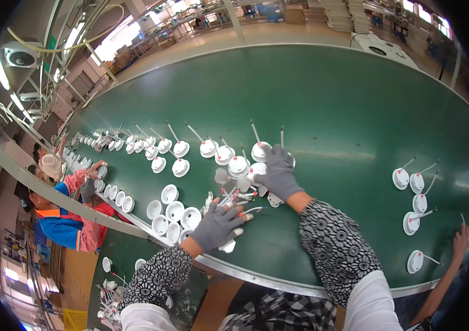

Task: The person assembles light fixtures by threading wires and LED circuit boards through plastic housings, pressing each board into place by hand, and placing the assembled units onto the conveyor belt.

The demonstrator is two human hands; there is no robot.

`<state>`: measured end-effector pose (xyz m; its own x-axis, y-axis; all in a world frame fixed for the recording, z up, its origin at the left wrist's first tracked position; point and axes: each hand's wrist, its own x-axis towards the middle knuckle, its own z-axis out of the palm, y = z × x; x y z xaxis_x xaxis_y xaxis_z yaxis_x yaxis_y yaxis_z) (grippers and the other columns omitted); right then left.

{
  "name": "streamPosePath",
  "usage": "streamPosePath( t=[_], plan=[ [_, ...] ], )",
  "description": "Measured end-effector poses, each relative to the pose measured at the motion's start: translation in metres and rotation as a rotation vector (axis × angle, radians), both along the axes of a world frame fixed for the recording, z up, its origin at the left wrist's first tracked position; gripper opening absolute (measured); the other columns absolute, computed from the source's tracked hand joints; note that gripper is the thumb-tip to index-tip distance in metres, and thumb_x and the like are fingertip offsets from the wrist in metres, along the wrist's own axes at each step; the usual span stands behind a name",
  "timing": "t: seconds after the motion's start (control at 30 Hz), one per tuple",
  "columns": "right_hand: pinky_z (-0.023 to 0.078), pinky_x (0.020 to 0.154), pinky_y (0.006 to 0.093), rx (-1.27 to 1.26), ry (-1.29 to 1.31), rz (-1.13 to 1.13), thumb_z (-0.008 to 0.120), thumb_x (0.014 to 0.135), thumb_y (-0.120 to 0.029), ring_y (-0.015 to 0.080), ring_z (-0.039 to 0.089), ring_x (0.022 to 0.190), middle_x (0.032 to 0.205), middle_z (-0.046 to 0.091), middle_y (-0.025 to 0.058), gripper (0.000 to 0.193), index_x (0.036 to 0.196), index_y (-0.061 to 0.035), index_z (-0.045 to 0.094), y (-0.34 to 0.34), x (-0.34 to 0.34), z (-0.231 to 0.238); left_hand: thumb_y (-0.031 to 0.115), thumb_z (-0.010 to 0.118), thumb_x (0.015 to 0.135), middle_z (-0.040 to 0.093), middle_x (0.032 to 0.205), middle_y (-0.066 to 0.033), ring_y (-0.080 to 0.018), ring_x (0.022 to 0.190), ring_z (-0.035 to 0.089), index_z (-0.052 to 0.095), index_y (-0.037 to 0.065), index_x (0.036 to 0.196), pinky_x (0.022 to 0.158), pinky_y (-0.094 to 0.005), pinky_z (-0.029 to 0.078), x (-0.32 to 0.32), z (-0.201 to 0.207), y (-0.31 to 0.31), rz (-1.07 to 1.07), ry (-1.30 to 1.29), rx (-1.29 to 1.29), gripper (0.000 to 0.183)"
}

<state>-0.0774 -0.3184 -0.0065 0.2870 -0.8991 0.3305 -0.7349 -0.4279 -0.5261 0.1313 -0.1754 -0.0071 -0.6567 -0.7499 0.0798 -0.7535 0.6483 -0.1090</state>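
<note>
My left hand (216,227), in a grey glove with pale fingertips, lies with its fingers spread beside a loose bunch of small white parts with wires (236,197). Farther right, my grey-gloved right hand (278,174) reaches over a cluster of white round discs, fingers stretched out and thumb apart. A white disc (258,169) shows between its thumb and forefinger; whether it is touched is hard to see. Just left of that hand sits another white disc with a red-based wire (238,165). White round cups (191,218) stand left of my left hand.
Wired white discs run along the green table (356,110) to the far left; several more (411,223) stand at the right. A co-worker (72,212) works at the left edge, and another person's hand (460,243) is at the right. A lower table (187,287) holds more parts.
</note>
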Motion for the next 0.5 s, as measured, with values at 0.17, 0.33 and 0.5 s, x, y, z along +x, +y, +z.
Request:
streamPosePath(
  t=[0.17,0.33,0.5],
  plan=[
    [0.040,0.089,0.0504,-0.002,0.206,-0.040,0.063,0.079,-0.027,0.0315,0.053,0.106,0.099,0.062,0.0112,0.020,0.092,-0.0116,0.065,-0.042,0.026,-0.041,0.041,0.059,0.086,0.052,0.130,-0.0031,-0.0218,0.118,0.049,0.052,0.024,0.131,0.110,-0.0511,0.022,0.019,-0.004,-0.033,-0.049,0.020,-0.023,0.048],
    [0.040,0.086,0.0468,-0.037,0.095,-0.180,0.060,0.082,-0.027,0.0288,0.054,0.102,0.095,0.063,0.0083,0.018,0.088,-0.0115,0.067,-0.043,-0.051,-0.054,0.040,0.059,0.087,0.052,0.125,-0.0038,-0.0241,0.116,0.049,0.053,0.025,0.129,0.108,-0.0473,0.025,0.043,0.009,-0.046,0.009,0.020,0.044,0.045],
    [0.036,0.088,0.0392,-0.132,0.283,-0.434,0.062,0.082,-0.027,0.0263,0.054,0.103,0.099,0.063,0.0057,0.018,0.093,-0.0138,0.069,0.007,-0.174,-0.052,0.033,0.064,0.085,0.057,0.114,-0.0017,-0.0243,0.107,0.051,0.065,0.023,0.110,0.099,-0.0444,0.035,0.037,0.021,-0.047,-0.057,0.165,0.166,0.027]
  ],
)
